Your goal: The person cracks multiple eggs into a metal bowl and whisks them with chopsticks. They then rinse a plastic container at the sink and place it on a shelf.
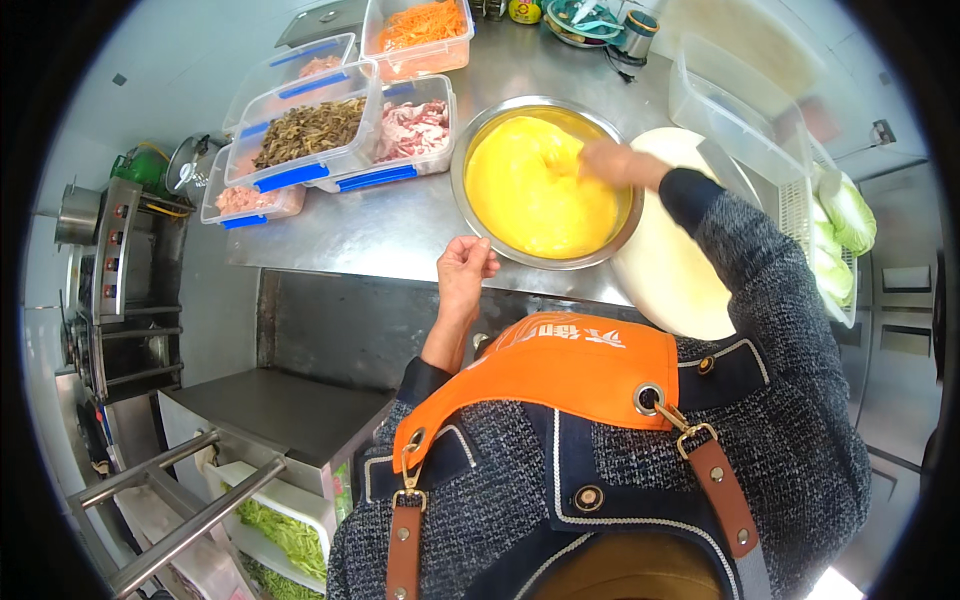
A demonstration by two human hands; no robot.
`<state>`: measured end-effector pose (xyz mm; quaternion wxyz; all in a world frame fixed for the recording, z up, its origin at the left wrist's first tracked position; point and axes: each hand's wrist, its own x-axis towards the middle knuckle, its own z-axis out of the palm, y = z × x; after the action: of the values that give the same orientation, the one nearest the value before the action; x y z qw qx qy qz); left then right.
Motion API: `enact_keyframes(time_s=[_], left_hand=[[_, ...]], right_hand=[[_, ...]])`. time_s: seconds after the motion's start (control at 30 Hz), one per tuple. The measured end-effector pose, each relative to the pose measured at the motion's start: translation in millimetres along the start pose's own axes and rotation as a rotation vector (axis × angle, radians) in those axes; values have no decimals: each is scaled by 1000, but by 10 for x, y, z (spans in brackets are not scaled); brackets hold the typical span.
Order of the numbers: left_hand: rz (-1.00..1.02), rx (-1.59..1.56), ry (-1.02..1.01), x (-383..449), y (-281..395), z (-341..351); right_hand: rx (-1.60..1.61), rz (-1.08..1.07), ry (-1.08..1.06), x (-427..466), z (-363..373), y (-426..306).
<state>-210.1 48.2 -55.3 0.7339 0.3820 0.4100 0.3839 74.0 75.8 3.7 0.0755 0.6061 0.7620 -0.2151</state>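
Observation:
A round stainless steel bowl [463,208] holds yellow liquid, like beaten egg [536,187], with a swirl on its surface. My right hand [616,163] is over the bowl's right side, blurred, with its fingers at the liquid; whether it grips a utensil cannot be seen. My left hand [469,262] pinches the bowl's near left rim between thumb and fingers. Right of the bowl lies a round whitish cutting board [675,277], partly under the bowl and my right arm, with a cleaver's blade [731,169] on it.
Plastic containers with dark strips [311,135], sliced meat [412,129], pink meat [244,199] and shredded carrot [424,26] stand left on the steel table [360,232]. An upright clear bin [739,112] and a basket of cabbage [832,247] are at right. A steel cup [639,36] stands behind.

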Motion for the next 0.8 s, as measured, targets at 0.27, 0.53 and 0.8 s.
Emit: enact_keyframes(time_s=[0.27, 0.53, 0.8], left_hand=[[-17, -10, 20, -5, 12, 15], [2, 11, 10, -7, 28, 22], [13, -27, 1, -11, 12, 12]], right_hand=[[177, 201, 29, -25, -59, -72], [272, 233, 50, 3, -129, -125], [269, 166, 214, 56, -167, 85]])
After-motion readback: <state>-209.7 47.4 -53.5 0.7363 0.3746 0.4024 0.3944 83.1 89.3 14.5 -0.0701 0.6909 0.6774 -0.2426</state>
